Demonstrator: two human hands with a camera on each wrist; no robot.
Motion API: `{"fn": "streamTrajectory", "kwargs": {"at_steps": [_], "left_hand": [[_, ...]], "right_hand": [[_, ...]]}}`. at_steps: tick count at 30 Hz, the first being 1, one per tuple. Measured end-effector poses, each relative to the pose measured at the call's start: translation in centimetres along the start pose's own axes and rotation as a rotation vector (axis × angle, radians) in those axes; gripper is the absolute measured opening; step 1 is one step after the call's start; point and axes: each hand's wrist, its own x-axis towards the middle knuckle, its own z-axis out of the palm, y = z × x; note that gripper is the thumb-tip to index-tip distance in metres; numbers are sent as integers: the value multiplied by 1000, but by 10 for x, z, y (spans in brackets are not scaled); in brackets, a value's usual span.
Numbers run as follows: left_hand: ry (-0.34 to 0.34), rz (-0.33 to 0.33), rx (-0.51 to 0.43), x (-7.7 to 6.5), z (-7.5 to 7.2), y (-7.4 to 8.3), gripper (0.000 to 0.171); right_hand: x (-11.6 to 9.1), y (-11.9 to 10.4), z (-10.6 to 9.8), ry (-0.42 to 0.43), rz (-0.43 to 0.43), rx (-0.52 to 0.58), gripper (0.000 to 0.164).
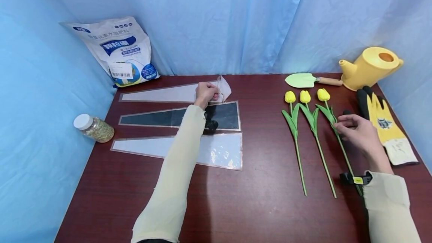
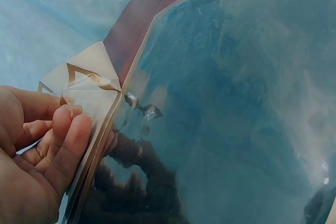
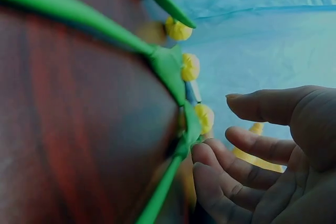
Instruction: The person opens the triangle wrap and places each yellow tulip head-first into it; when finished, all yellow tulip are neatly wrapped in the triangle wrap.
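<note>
Three tapered flower sleeves lie on the table: a far white sleeve, a black sleeve and a near white sleeve. My left hand pinches the wide end of the far white sleeve; its edge is lifted and folded at the fingertips. Three yellow tulips with green stems lie side by side at the right: a left tulip, a middle tulip and a right tulip. My right hand hovers over the right tulip's leaves, thumb and fingers apart, holding nothing.
Back left stands a white fertilizer bag, with a white-lidded jar lying nearer. A yellow watering can, a trowel and yellow-black gloves lie at the right. A blue curtain borders the table.
</note>
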Motion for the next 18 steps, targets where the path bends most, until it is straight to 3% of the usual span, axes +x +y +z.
{"fn": "streamTrajectory", "kwargs": {"at_steps": [12,18], "left_hand": [[2,-8,14,0,0,0,13],[3,-21,16,1,1,0,13]], "right_hand": [[-15,19,1,-50,44,-125,58],[-16,20,1,-107,-7,-305,58]]}}
